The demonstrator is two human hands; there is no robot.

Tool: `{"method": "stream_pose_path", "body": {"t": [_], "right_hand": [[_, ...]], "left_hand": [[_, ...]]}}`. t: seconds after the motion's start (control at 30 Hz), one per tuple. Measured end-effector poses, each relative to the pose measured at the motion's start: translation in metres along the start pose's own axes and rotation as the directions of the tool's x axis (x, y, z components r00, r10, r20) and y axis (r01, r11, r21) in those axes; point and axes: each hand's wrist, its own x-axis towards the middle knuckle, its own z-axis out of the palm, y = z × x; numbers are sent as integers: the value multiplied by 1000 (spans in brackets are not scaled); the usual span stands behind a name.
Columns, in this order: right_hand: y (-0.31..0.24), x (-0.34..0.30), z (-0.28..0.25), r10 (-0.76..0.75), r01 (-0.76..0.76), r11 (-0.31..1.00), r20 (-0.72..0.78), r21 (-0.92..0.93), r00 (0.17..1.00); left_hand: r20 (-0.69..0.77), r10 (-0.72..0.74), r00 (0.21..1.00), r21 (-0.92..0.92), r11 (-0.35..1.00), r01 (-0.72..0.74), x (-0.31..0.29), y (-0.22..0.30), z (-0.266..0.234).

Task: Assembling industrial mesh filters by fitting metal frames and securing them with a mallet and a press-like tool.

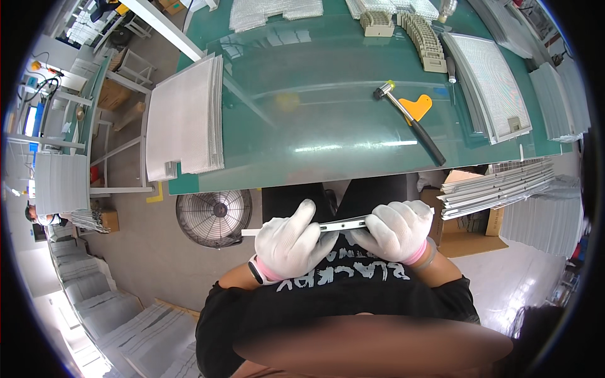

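A narrow metal strip (344,225) with small holes is held level in front of my body, short of the table edge. My left hand (285,242), in a white glove, is closed around its left part, and a pale end pokes out past that hand. On the other side my right hand (398,232), gloved as well, grips the strip with its fingers curled over it. The middle stretch shows between the two thumbs. My fingers hide the rest.
On the green table (296,135) lie a hammer (413,126), a yellow scraper (416,108), a screwdriver (451,72), beige plastic pieces (421,41) and stacked mesh panels (495,88). White panels (192,116) stack at left. A fan (214,217) and cardboard box (469,236) stand below.
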Motion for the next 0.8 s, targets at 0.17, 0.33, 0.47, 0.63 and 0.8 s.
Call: {"method": "stream_pose_path", "body": {"t": [0.17,0.33,0.47,0.63,0.8], "right_hand": [[11,9,1,33,-33,999,26,-2,999],[35,3,4,142,-143,989,-33,-44,989],[54,-4,6,207,-212,973,-57,-91,977],[65,0,7,188,-200,974,-118,-104,975],[70,-3,4,234,-244,963,-96,-113,968]], "left_hand": [[144,-54,988,50,998,47,18,-5,-5],[28,-145,989,96,985,141,10,-39,-11],[133,-558,819,-453,701,551,-15,-55,14],[309,-573,759,-632,473,614,-30,-60,51],[297,-587,753,-664,439,605,-24,-57,61]]}}
